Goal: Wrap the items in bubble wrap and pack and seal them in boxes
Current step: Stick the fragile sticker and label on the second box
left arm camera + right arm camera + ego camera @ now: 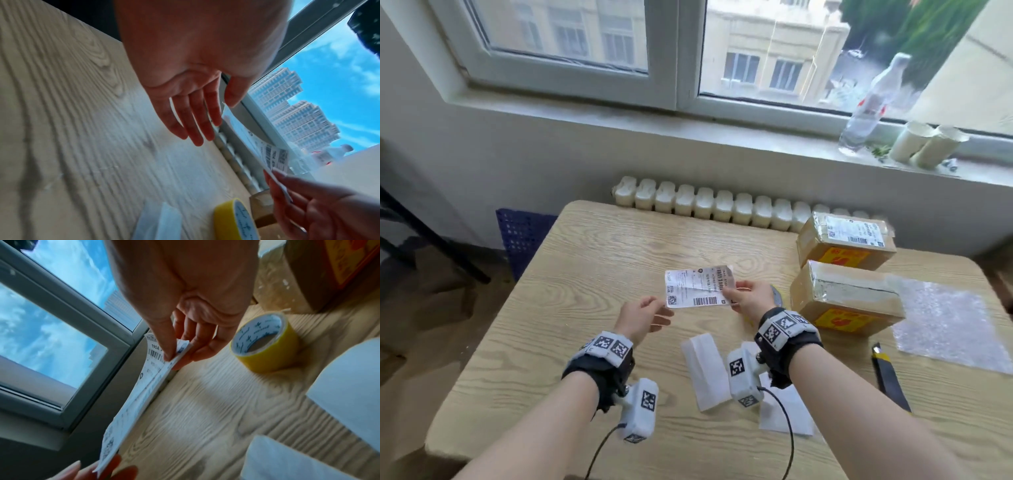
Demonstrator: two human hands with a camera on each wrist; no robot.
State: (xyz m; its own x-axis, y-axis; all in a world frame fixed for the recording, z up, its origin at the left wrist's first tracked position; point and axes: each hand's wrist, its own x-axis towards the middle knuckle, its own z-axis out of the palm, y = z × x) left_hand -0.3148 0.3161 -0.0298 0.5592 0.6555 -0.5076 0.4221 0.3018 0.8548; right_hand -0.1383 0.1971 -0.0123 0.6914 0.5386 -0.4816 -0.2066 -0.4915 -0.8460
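My right hand (pixel 731 293) pinches the right edge of a white shipping label (pixel 695 287) with barcodes, held above the middle of the wooden table (pixel 585 260). The thumb presses on top of the label (pixel 144 386) and the fingers lie under it. My left hand (pixel 662 310) is open with straight fingers (pixel 195 126) at the label's lower left corner, holding nothing. Two taped cardboard boxes stand at the right: the far box (pixel 846 240) carries a label, the near box (pixel 846 298) shows none. A bubble wrap sheet (pixel 945 322) lies flat beside them.
A yellow tape roll (pixel 265 344) sits just right of my right hand, in front of the near box. White backing papers (pixel 705 370) lie under my wrists. A utility knife (pixel 890 377) lies at the right. A bottle (pixel 869 106) and paper cups (pixel 924 144) stand on the windowsill.
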